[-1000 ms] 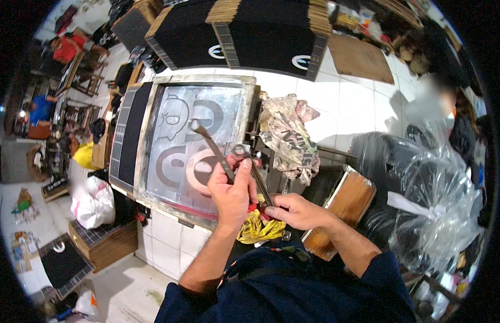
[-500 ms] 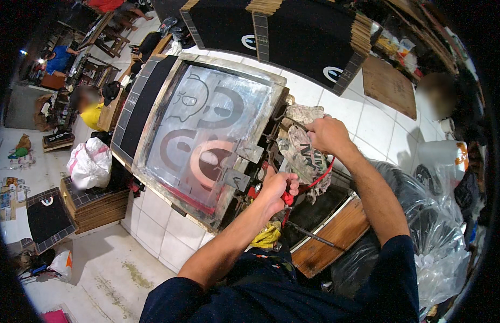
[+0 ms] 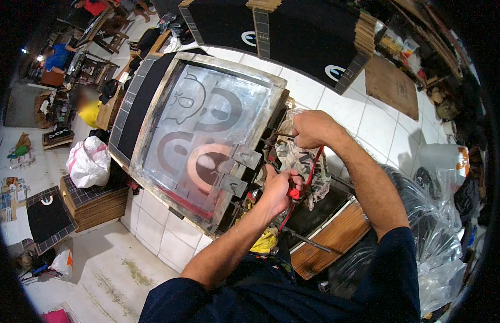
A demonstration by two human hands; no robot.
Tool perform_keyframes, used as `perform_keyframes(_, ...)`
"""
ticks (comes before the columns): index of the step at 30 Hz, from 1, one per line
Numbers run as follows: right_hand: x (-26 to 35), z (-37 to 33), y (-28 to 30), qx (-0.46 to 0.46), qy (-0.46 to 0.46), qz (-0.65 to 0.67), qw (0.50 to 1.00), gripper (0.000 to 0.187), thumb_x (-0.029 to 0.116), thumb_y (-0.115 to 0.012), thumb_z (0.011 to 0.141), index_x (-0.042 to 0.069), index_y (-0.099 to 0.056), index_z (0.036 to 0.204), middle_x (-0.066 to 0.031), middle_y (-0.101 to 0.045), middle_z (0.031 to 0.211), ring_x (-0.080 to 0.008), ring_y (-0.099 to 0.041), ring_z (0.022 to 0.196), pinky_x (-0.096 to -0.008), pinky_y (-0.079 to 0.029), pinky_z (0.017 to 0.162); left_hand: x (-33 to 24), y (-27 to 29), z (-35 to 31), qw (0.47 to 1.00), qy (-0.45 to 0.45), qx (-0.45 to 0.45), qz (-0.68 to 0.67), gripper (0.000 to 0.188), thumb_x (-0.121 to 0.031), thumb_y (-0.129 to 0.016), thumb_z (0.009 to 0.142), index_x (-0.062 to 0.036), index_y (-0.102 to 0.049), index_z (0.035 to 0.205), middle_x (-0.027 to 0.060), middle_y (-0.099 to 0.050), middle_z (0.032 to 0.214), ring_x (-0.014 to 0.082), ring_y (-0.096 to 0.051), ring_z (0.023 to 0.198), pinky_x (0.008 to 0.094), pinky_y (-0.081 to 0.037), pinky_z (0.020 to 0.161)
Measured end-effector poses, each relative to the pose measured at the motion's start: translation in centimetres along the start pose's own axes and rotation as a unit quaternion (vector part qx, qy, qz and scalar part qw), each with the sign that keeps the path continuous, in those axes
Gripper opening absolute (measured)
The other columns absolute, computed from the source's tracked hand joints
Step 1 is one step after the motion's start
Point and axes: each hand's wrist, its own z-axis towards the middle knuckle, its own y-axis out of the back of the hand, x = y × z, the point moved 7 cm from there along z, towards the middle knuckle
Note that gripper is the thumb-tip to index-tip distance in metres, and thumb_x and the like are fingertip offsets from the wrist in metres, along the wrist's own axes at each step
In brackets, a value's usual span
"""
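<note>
A silkscreen frame (image 3: 199, 110) with round cartoon shapes on its mesh lies tilted in front of me. Two metal plates (image 3: 245, 156) clamp its right edge to a dark hinge mechanism. My right hand (image 3: 317, 130) is closed around a thin metal rod (image 3: 282, 134) at the upper end of this mechanism. My left hand (image 3: 280, 189) is curled at the lower clamp; something red shows at its fingers, but its grip is hidden. Between and behind the hands hangs a crumpled patterned cloth (image 3: 316, 185). A red cord (image 3: 313, 164) runs down from beside my right hand.
Black printed panels (image 3: 309, 40) lie in stacks beyond the frame. A wooden box side (image 3: 336, 237) and clear plastic bags (image 3: 422, 231) are at the right. Left of the frame, a white sack (image 3: 89, 161) sits by stacked boards (image 3: 96, 207). Other people sit at the far left.
My right hand has moved a little left, toward the frame, and the rod's angle has changed. The cloth's folds have shifted. My left hand has stayed near the lower clamp.
</note>
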Motion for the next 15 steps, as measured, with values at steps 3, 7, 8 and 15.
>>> perform_keyframes(3,0.1,0.0,0.8,-0.035,0.036,0.024,0.998,0.027,0.013,-0.062,0.067,0.009,-0.076,0.089,-0.0191,-0.071,0.082,-0.0379,-0.068,0.078,-0.045,-0.055,0.074,0.5,0.4,0.4,0.999,0.003,0.027,0.032,0.044,-0.001,-0.036,0.097,-0.0045,-0.02,0.137,0.0137,-0.058,0.076,0.0219,-0.057,0.062,0.033,-0.048,0.05)
perform_keyframes(7,-1.0,-0.1,-0.2,0.005,0.032,0.042,0.999,0.026,0.014,-0.062,0.067,0.005,-0.075,0.088,-0.0198,-0.071,0.082,-0.0375,-0.069,0.08,-0.0456,-0.055,0.074,0.1,0.8,0.8,0.998,-0.025,-0.022,0.059,0.05,-0.001,-0.037,0.097,-0.0112,-0.013,0.139,0.0152,-0.058,0.086,0.0226,-0.059,0.066,0.035,-0.051,0.051)
perform_keyframes(8,-1.0,-0.1,-0.3,-0.008,0.037,0.051,0.998,0.024,0.015,-0.063,0.066,0.003,-0.074,0.084,-0.0194,-0.071,0.083,-0.0369,-0.07,0.081,-0.0458,-0.056,0.074,0.1,0.7,0.7,0.998,-0.022,-0.027,0.043,0.051,0.0,-0.038,0.096,-0.012,-0.013,0.139,0.0155,-0.057,0.089,0.0227,-0.059,0.067,0.0359,-0.052,0.051)
perform_keyframes(15,-0.1,-0.2,0.0,-0.023,0.021,0.02,0.999,0.019,0.011,-0.061,0.066,0.005,-0.073,0.08,-0.0209,-0.069,0.08,-0.0386,-0.068,0.079,-0.0471,-0.054,0.074,-1.1,0.1,0.3,0.999,0.003,-0.05,0.022,0.066,0.008,-0.037,0.091,-0.0154,-0.004,0.143,0.0176,-0.052,0.101,0.0229,-0.057,0.069,0.0383,-0.053,0.053)
